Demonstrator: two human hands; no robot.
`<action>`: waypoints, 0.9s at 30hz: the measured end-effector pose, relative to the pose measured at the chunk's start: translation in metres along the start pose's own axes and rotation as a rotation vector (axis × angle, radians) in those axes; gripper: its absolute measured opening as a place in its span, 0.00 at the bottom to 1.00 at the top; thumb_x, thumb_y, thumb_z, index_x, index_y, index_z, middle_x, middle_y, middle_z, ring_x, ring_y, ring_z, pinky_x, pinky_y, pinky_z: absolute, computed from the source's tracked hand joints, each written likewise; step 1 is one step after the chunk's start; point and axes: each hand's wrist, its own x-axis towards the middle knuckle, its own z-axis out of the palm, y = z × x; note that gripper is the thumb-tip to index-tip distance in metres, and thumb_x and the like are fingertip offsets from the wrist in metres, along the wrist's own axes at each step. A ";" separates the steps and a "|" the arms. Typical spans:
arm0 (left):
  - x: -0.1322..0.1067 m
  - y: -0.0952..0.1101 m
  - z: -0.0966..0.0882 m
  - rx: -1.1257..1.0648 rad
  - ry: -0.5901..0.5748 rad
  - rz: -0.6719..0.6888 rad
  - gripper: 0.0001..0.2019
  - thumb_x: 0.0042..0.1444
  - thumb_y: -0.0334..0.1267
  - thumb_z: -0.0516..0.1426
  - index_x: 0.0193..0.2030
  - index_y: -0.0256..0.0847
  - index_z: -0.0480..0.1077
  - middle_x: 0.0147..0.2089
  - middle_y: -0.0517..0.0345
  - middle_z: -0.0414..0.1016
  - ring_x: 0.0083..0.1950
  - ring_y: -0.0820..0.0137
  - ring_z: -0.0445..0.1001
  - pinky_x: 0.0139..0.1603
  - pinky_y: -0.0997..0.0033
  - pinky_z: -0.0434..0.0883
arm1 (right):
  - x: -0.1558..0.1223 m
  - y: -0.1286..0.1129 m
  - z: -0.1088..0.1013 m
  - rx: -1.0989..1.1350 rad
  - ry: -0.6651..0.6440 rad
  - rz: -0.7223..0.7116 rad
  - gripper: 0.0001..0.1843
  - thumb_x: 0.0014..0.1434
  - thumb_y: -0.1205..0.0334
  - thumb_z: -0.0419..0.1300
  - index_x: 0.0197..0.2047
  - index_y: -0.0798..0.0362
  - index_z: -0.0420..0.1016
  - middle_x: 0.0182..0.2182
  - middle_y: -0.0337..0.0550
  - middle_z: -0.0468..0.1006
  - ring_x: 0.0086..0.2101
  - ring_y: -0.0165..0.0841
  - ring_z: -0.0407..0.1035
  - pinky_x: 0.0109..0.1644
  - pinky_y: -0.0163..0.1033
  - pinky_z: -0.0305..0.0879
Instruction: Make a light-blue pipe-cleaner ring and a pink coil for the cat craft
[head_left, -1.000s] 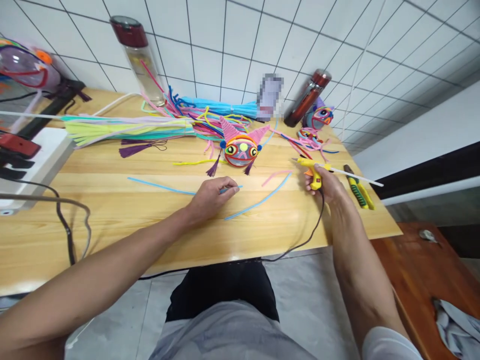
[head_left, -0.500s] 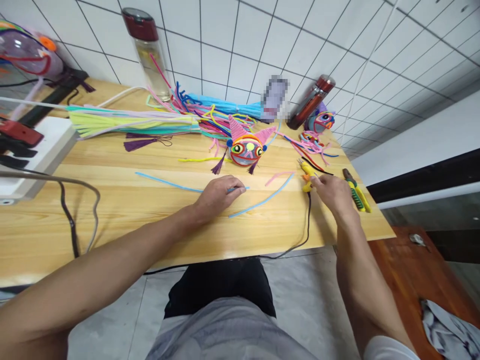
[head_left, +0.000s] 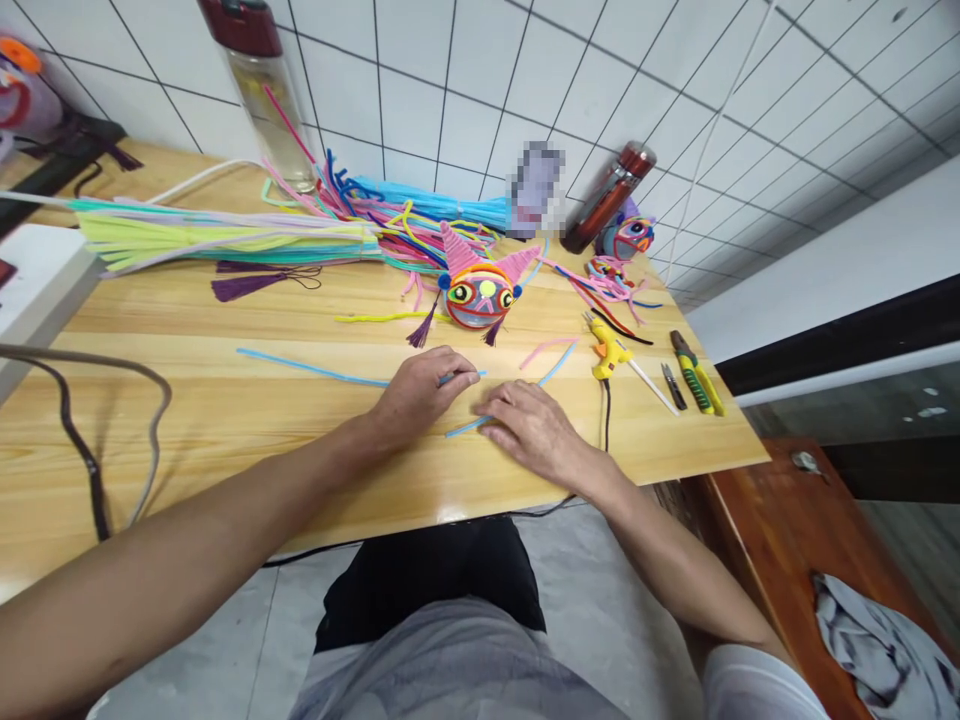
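My left hand (head_left: 420, 390) is closed, with thumb and fingers pinching a blue pipe cleaner (head_left: 315, 370) near its right end; the long part trails left along the table. My right hand (head_left: 532, 430) reaches over a second blue pipe cleaner (head_left: 559, 365), which lies on the table and passes beneath it. The thumb and fingers of this hand look bent but apart. A short pink pipe cleaner (head_left: 536, 350) lies just beyond. Behind my hands sits an animal-face figure (head_left: 480, 295) with pink ears and purple tassels.
To the right lie a yellow glue gun (head_left: 609, 350) with a white glue stick, small snippers (head_left: 673, 387) and green-yellow pliers (head_left: 697, 375). Bundled pipe cleaners (head_left: 225, 235), a glass bottle (head_left: 259, 100) and a red flask (head_left: 611, 195) line the back. Cables (head_left: 154, 430) cross the left side.
My right hand has let go of the glue gun, now lying on the table, and moved left to the second blue pipe cleaner. My left hand keeps its pinch. The view has shifted slightly.
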 end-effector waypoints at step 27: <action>0.003 0.004 -0.004 -0.082 0.007 -0.098 0.06 0.64 0.37 0.62 0.41 0.42 0.83 0.38 0.58 0.82 0.38 0.72 0.77 0.46 0.72 0.72 | 0.034 0.047 -0.032 0.246 0.272 0.164 0.04 0.65 0.61 0.64 0.39 0.49 0.80 0.32 0.39 0.79 0.28 0.31 0.68 0.33 0.38 0.64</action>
